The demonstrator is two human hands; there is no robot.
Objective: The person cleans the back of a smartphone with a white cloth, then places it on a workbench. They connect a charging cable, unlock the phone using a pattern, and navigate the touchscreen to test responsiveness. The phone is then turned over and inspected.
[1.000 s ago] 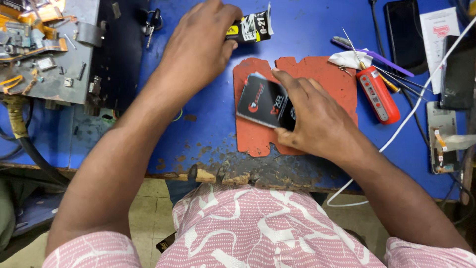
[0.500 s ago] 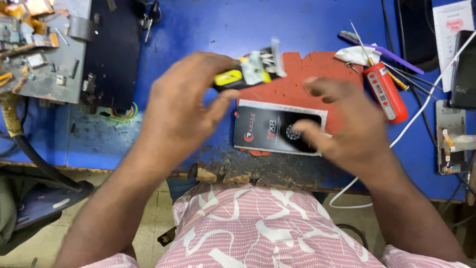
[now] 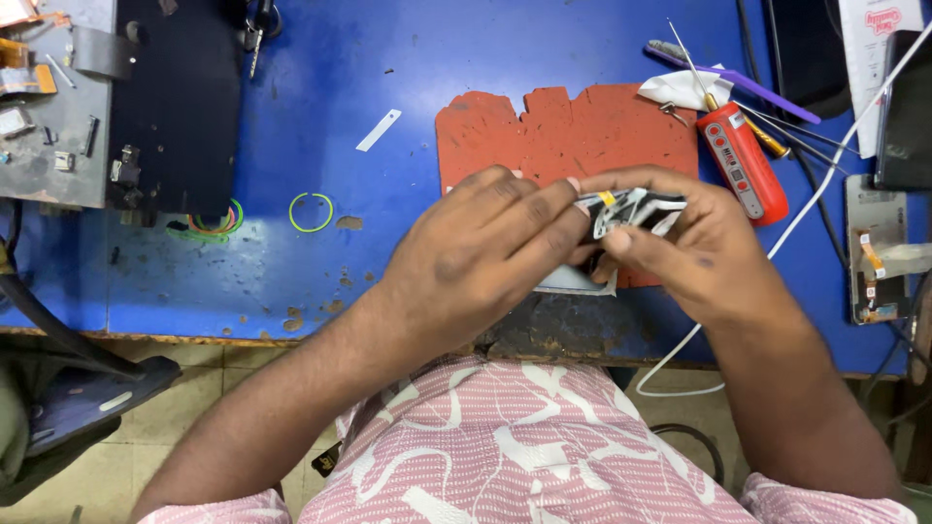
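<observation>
Centre right of the frame, both hands meet over the red mat (image 3: pixel 568 131) on the blue desk (image 3: pixel 388 68). Left hand (image 3: pixel 476 257) and right hand (image 3: pixel 694 247) pinch one small packet (image 3: pixel 631 209), black and white with a yellow spot, fingertips closed on its opposite ends, lifted just above the mat; likely gripped that way so each end can be pulled or worked. Under the hands a flat pale-edged piece (image 3: pixel 578 281) lies at the mat's lower edge, mostly hidden; cannot tell what it is. Red handheld tool (image 3: pixel 743 160) sits just right of the mat, beside a purple tool (image 3: pixel 738 82) and thin probes, within the right hand's reach. Green rubber bands (image 3: pixel 311 212) lie left of centre, well apart. Grey parts tray (image 3: pixel 49 107) upper left. White cable (image 3: pixel 825 184) runs across the right side.
</observation>
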